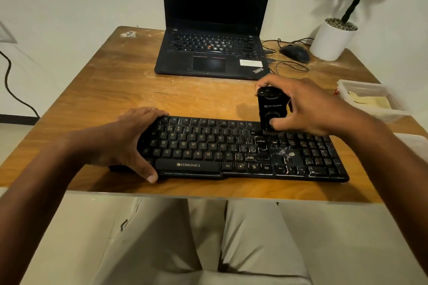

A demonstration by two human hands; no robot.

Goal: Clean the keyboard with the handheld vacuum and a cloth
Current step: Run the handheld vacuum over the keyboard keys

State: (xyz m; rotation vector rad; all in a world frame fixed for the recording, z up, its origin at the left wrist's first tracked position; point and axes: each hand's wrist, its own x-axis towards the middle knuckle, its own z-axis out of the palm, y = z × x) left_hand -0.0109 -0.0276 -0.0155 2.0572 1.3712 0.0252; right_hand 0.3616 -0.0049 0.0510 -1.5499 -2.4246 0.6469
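The person wears light beige trousers (254,245), creased over both thighs. A stitched pocket opening (124,224) shows on the left leg. The left forearm (58,169) and right forearm (382,157) are bare.

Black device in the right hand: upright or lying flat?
Upright: the black device stands on end, cap uppermost, gripped by the right hand over the keyboard.

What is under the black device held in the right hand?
The black device, gripped upright by the right hand, stands over the Zebronics keyboard, near its Enter key. Keys right beneath it are covered, so contact cannot be told.
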